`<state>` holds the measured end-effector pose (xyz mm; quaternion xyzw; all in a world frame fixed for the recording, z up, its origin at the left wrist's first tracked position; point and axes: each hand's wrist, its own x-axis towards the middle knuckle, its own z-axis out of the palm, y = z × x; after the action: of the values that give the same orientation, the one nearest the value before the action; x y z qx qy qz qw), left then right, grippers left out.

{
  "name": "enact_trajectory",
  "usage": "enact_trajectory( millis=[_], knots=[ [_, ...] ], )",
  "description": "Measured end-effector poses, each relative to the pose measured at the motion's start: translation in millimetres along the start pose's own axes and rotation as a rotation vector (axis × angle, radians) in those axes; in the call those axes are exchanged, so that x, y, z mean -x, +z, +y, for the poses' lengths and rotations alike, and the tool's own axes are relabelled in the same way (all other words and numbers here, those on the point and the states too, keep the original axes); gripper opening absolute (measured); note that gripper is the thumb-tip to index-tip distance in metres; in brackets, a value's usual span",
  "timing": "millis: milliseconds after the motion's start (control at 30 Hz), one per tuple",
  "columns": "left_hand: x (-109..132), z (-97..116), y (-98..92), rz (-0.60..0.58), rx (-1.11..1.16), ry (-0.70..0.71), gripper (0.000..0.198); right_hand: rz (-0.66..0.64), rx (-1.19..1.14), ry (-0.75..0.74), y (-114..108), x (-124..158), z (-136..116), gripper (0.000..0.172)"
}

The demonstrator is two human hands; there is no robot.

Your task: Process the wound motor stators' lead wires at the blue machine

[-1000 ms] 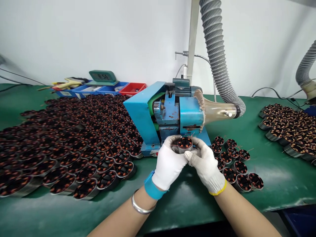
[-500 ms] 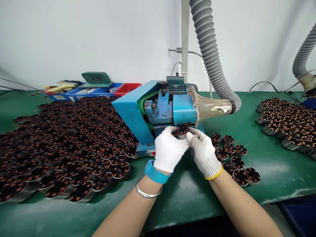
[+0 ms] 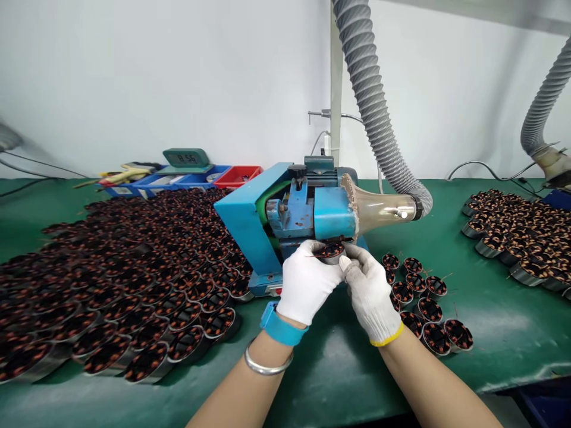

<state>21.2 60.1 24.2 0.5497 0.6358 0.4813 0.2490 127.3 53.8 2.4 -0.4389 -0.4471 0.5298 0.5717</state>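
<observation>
My left hand point(image 3: 307, 280) and my right hand point(image 3: 369, 289), both in white gloves, are closed together round one round motor stator point(image 3: 329, 251) with copper windings. They press it up against the underside of the blue bench machine point(image 3: 285, 217), just below its right blue block. My fingers hide most of the stator's steel shell. A blue band and a silver bangle are on my left wrist.
A large field of similar stators point(image 3: 120, 285) covers the green mat on the left. A small group point(image 3: 423, 303) lies to the right of my hands, and another pile point(image 3: 517, 235) at far right. A grey ribbed hose point(image 3: 370, 101) joins the machine's funnel. Coloured bins point(image 3: 178, 175) stand behind.
My hands have lifted the stator from in front of the machine up to its lower slot and hold it there. The camera view shifted slightly.
</observation>
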Motion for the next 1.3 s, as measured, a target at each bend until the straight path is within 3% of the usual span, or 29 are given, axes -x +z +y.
enact_trajectory(
  millis=[200, 500, 700, 1067, 1200, 1300],
  knots=[
    [-1.1, -7.4, 1.1, -0.088, 0.115, 0.028, 0.033, 0.043, -0.012, -0.098, 1.8, 0.8, 6.3, 0.043],
    [-1.2, -12.0, -3.3, -0.144, 0.152, 0.088, 0.031, 0.074, -0.028, -0.097, 6.5, 2.1, 11.6, 0.047],
    [-2.0, -4.9, -1.4, -0.092, 0.071, 0.098, 0.021, 0.060, -0.094, 0.020, 5.2, -0.1, 7.6, 0.054],
    [0.8, -8.3, 6.9, -0.004, 0.041, 0.128, 0.028, -0.013, -0.237, -0.009, 1.5, -5.0, 21.5, 0.055],
    [3.3, -8.9, 8.5, 0.003, 0.031, 0.119, 0.028, 0.017, -0.193, -0.008, 2.1, -1.8, 22.2, 0.053],
    [16.2, -15.9, 6.2, 0.007, 0.082, 0.124, 0.032, 0.024, -0.044, -0.122, -2.9, 7.9, 24.0, 0.045]
  ],
)
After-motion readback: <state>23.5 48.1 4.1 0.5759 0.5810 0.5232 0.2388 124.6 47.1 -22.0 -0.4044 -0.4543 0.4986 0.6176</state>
